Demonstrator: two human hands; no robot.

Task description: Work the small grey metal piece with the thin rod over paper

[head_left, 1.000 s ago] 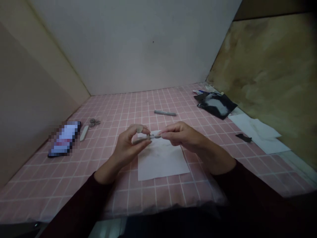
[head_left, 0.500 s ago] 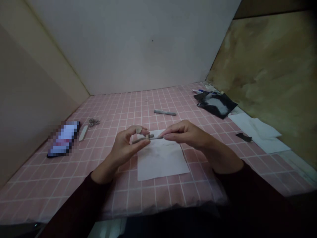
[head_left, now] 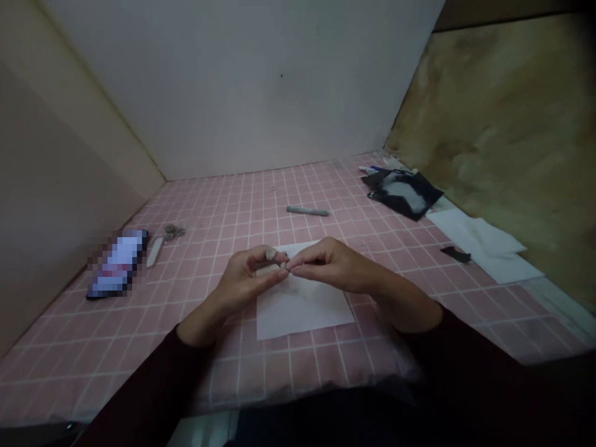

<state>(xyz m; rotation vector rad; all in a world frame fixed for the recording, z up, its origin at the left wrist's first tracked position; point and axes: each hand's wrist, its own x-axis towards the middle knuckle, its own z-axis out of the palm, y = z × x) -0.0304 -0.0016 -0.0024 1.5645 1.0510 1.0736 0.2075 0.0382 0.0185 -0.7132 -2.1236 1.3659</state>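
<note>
My left hand point(head_left: 244, 278) is closed, its thumb and fingers pinching a small pale-brown piece point(head_left: 284, 266) too tiny to name. A beige patch like tape or a plaster point(head_left: 270, 253) wraps one of its fingers. Against that same piece press the thumb and fingertips of my right hand point(head_left: 333, 266), also pinched; whatever they grip is hidden. Both hands meet just above a white sheet of paper point(head_left: 305, 313), which bears a faint greyish-brown smudge of dust.
A grey rod point(head_left: 307, 211) lies beyond the paper on the pink checked cloth point(head_left: 223, 211). At left are a pixelated phone point(head_left: 118, 264), a white strip point(head_left: 155, 252) and small grey loops point(head_left: 173, 233). Black sheets point(head_left: 410, 192), white papers point(head_left: 484, 245) and a dark scrap point(head_left: 455, 254) lie right.
My right hand has moved left, so its fingertips now meet those of my left hand at the small piece. The left hand has shifted slightly right and nearer. The view has tilted a little.
</note>
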